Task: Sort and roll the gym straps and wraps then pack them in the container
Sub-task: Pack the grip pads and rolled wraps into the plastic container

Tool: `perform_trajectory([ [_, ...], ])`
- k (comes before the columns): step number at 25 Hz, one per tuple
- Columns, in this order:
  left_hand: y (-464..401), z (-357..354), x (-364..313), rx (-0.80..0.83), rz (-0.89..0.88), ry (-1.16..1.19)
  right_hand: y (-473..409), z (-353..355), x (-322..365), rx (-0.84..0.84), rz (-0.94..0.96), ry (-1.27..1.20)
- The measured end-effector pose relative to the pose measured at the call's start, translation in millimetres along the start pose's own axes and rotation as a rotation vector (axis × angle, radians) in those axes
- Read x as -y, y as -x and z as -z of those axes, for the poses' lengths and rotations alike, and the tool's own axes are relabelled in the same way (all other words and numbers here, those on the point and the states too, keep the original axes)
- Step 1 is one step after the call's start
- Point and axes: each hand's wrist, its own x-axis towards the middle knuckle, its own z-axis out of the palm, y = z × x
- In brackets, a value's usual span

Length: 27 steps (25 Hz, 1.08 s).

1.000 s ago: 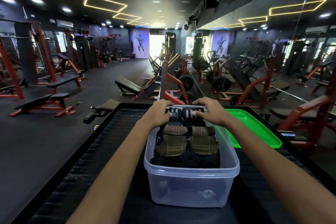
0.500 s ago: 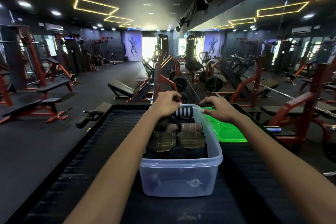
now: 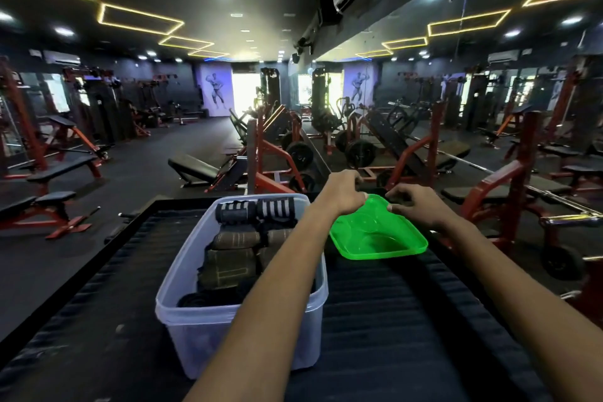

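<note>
A clear plastic container (image 3: 195, 330) stands on the black ribbed table (image 3: 375, 320). It holds rolled gear: two black-and-white striped wraps (image 3: 257, 209) at the far end, brown rolled wraps (image 3: 241, 238) behind olive pads (image 3: 225, 266), and black rolled straps (image 3: 202, 299) nearest me. To its right a bright green lid (image 3: 381, 238) is tilted up off the table. My left hand (image 3: 342, 192) pinches the lid's far left edge. My right hand (image 3: 416, 206) grips its far right edge. My left forearm crosses over the container's right rim.
The table's raised black border (image 3: 169, 202) runs along the far and left sides. Beyond it stand red-framed benches (image 3: 55, 202) and weight machines (image 3: 293, 157) across the gym floor. A chrome bar (image 3: 567, 217) and red frame sit close on the right.
Both hands left the striped wraps in the container and moved right to the green lid. The lid has been taken hold of and tipped up off the table.
</note>
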Motion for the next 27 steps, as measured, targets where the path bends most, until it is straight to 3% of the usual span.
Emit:
perform_trajectory([
  [7,-11,-80,-39,-0.104,0.34,0.248,6,-12,-53,0.006,-0.089,0.024],
  [13,-3,-115,27,-0.295,0.591,0.256,10,-34,-83,0.037,-0.168,0.08],
  [19,-5,-126,61,-0.319,0.635,0.317,-5,-67,-81,0.005,-0.28,0.066],
  [27,-3,-126,51,-0.572,0.771,0.773,-5,-81,-76,0.044,-0.328,0.031],
])
